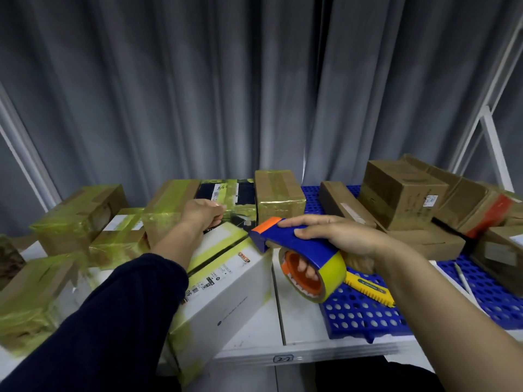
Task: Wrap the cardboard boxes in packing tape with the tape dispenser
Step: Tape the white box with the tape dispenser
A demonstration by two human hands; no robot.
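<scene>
The white box (pixel 226 292) lies tilted at the front of the shelf, with yellowish tape bands already crossing its top and near corner. The left hand (pixel 202 212) is at its far end, fingers curled over the top edge and gripping it (whether a tape end is pinched under them too is hidden). Just right of the box's far corner the right hand (pixel 339 236) clasps the tape dispenser (pixel 300 244), thumb along the blue handle and fingers hooked through the orange core. The step in hand looks like laying another band. To do it well, hold the box firm, press the dispenser's nose flat on the surface, and pull straight and taut so the tape lies without wrinkles. Every box is closed, so their contents cannot be told. Behind and left of the white box stand taped boxes (pixel 76 213). To its right a blue perforated mat (pixel 396 315) holds brown boxes (pixel 402 190) that look untaped, plus a yellow cutter (pixel 370 290) just beside the dispenser.
</scene>
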